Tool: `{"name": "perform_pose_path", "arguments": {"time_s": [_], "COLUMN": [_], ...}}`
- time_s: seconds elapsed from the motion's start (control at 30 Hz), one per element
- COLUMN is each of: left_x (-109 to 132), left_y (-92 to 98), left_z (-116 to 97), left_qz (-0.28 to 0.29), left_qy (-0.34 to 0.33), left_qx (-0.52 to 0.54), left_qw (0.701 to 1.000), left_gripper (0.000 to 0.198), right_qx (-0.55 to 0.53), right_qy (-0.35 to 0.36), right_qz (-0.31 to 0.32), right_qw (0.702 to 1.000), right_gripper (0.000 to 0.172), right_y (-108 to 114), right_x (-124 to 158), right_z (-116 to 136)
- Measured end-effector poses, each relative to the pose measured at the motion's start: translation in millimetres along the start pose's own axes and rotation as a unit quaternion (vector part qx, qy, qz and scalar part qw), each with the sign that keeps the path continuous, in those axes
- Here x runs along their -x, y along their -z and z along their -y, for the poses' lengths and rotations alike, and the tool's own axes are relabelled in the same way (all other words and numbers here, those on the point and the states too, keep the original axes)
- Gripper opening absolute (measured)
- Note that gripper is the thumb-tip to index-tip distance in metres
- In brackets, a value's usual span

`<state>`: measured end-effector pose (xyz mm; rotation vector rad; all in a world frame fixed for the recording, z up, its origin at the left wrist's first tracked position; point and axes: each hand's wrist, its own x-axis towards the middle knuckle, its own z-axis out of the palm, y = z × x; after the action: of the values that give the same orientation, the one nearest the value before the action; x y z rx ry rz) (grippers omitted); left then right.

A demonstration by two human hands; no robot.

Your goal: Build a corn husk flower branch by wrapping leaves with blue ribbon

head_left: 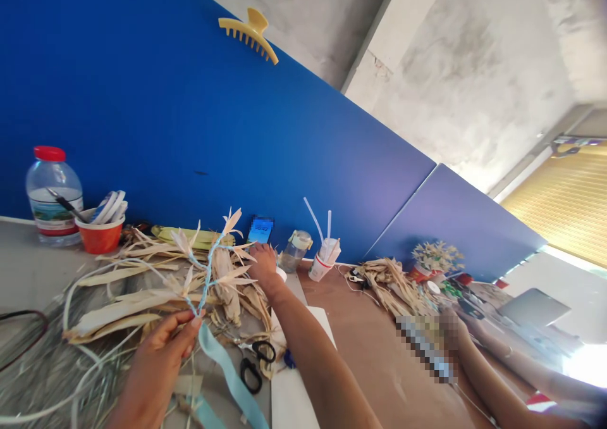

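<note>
My left hand (pixel 164 356) pinches the base of a small branch (pixel 208 271) of pale corn-husk flowers, its stems wrapped in light blue tape. A loose length of light blue ribbon (pixel 227 372) hangs from the stem beside my fingers. My right hand (pixel 264 264) reaches to the back, at the lower edge of a lit phone (pixel 260 228) leaning against the blue partition. Its fingers point forward, partly hidden, and appear to hold nothing. Dried corn husks (pixel 123 305) lie behind and beside the branch. Black-handled scissors (pixel 256 359) lie between my arms.
A red-capped bottle (pixel 54 195) and a red cup (pixel 99 233) with pens stand at the left. A lidded jar (pixel 296 252) and a cup with straws (pixel 325 258) stand behind my right arm. At the right, another person's hands (pixel 450 334) are near a blurred-out phone (pixel 427 347).
</note>
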<state>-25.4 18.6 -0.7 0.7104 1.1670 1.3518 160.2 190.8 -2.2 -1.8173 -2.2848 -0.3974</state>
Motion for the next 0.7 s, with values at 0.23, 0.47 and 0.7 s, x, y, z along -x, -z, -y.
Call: {"name": "perform_pose_path", "arguments": {"time_s": [0.23, 0.47, 0.7], "left_x": [-1.3, -1.4, -1.0], "left_y": [-0.4, -1.4, -1.8], "left_z": [0.8, -0.3, -2.5], "left_qz": [0.007, 0.000, -0.005], "left_qy": [-0.021, -0.006, -0.006], "left_qx": [-0.009, 0.009, 0.022], "left_qw": [1.000, 1.000, 1.000], "left_gripper": [0.047, 0.048, 0.046], "right_qx": [-0.004, -0.008, 0.002], "right_qy": [-0.101, 0.033, -0.021], "right_qz": [-0.160, -0.021, -0.052], "right_qw": [0.982, 0.999, 0.998], "right_gripper": [0.038, 0.027, 0.032], "right_y": [32.8, 10.8, 20.7], "right_x": [-6.9, 20.5, -2.4], "right_z": [-14.6, -3.9, -12.5]}}
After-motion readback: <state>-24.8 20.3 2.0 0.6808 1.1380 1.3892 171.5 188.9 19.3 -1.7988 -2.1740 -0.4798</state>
